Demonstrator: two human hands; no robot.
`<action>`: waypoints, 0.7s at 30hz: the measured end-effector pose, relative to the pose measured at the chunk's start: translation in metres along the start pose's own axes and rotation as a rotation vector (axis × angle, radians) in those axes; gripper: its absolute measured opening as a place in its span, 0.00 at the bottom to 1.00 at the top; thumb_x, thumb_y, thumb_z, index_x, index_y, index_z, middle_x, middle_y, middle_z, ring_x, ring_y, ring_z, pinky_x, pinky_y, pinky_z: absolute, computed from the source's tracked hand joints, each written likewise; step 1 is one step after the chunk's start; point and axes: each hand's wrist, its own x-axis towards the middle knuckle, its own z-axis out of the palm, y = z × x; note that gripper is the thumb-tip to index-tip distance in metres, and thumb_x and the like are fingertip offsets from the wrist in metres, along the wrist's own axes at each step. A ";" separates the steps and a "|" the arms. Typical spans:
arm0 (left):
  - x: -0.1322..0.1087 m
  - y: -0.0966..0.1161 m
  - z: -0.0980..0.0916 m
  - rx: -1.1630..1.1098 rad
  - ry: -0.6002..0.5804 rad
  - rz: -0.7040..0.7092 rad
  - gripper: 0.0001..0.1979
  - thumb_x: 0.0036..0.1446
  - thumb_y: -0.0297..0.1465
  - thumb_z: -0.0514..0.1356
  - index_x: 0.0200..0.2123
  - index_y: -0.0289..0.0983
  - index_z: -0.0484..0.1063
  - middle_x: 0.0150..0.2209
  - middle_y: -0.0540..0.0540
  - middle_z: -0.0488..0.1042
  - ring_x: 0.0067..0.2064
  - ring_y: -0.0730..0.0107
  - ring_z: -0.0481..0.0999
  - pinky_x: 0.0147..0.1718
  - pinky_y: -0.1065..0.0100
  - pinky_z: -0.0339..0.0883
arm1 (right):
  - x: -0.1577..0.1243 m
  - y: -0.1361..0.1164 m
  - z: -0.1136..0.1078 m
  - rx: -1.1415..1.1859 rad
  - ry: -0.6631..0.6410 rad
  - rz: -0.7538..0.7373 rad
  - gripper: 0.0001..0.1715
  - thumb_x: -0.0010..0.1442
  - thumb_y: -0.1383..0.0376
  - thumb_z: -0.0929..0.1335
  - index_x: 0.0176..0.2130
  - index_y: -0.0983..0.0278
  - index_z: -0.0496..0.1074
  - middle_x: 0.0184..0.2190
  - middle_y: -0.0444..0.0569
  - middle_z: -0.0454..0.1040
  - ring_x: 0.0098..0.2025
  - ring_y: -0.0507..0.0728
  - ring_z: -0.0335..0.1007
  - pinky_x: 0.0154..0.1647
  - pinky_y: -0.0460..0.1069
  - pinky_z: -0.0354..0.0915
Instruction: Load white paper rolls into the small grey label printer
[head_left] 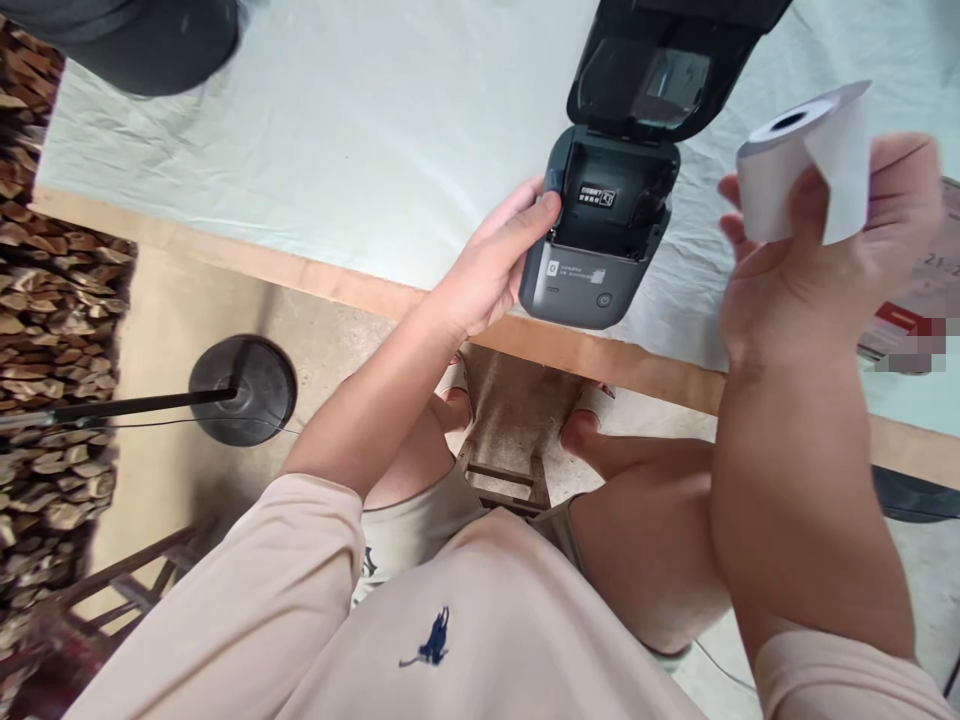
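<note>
A dark grey portable label printer (pixel 577 285) rests near the front edge of the table, its lid (pixel 637 80) swung up and back. Inside, the paper bay (pixel 600 195) holds no roll, and a small printed label shows on its floor. My left hand (pixel 506 245) grips the printer's left side, thumb on the rim of the bay. To the right, my right hand (pixel 817 240) holds a white paper roll (pixel 772 190) up above the table, with its hollow core facing upward and a loose end of paper sticking out. The roll is apart from the printer.
A pale cloth covers the table (pixel 300 150), which has a bare wooden edge. A dark round object (pixel 150 45) stands at the far left. Partly behind my right hand lies a printed package (pixel 907 290). Below are a round black stand base (pixel 244 390) and stacked firewood (pixel 56 330).
</note>
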 end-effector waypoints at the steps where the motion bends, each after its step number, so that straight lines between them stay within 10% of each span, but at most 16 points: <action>1: 0.000 0.000 0.000 0.006 -0.006 0.003 0.12 0.61 0.38 0.53 0.44 0.41 0.71 0.36 0.49 0.75 0.41 0.70 0.79 0.29 0.75 0.71 | -0.001 -0.003 0.003 -0.029 0.031 -0.131 0.31 0.45 0.48 0.69 0.27 0.64 0.48 0.26 0.43 0.55 0.29 0.50 0.66 0.27 0.47 0.61; 11: -0.003 0.001 0.003 0.073 -0.013 0.028 0.11 0.62 0.35 0.52 0.42 0.39 0.71 0.31 0.51 0.71 0.33 0.80 0.75 0.31 0.78 0.71 | -0.011 -0.026 0.016 -0.854 -0.468 -0.519 0.03 0.58 0.64 0.62 0.34 0.61 0.62 0.42 0.39 0.75 0.58 0.51 0.66 0.61 0.56 0.59; 21: -0.003 0.003 0.003 0.002 0.008 -0.021 0.12 0.60 0.37 0.54 0.42 0.36 0.69 0.32 0.50 0.72 0.34 0.76 0.76 0.30 0.76 0.70 | -0.016 -0.022 0.010 -0.704 -0.495 -0.707 0.05 0.52 0.63 0.64 0.31 0.60 0.68 0.41 0.42 0.73 0.51 0.55 0.67 0.56 0.57 0.63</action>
